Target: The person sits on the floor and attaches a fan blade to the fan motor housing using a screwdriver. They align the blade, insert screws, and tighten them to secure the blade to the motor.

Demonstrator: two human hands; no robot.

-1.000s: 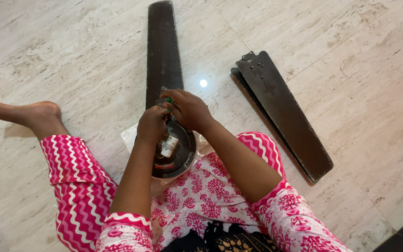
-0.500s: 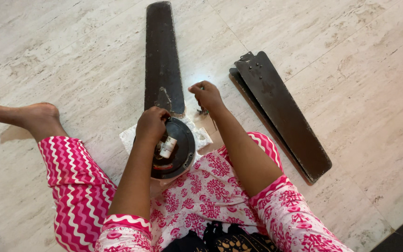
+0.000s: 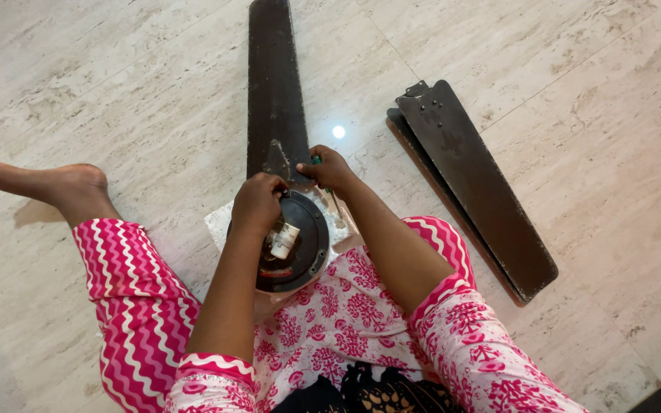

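Observation:
A round dark fan motor (image 3: 305, 256) rests in my lap, with a small white cylinder (image 3: 282, 239) on top of it. One long dark fan blade (image 3: 273, 84) runs from the motor away from me. My left hand (image 3: 258, 200) is curled on the motor's far rim, next to the blade's bracket (image 3: 275, 162). My right hand (image 3: 330, 170) sits just right of that bracket and grips a green-handled screwdriver (image 3: 317, 160). Its tip is hidden behind the hand.
Two more dark fan blades (image 3: 476, 183) lie stacked on the marble floor (image 3: 116, 92) to my right. A white pad (image 3: 220, 219) shows under the motor. My bare foot (image 3: 70, 187) and pink-patterned leg stretch out to the left.
My right hand had swung out to the right with the screwdriver. It is now back beside the blade bracket. My left hand has stayed on the motor's rim.

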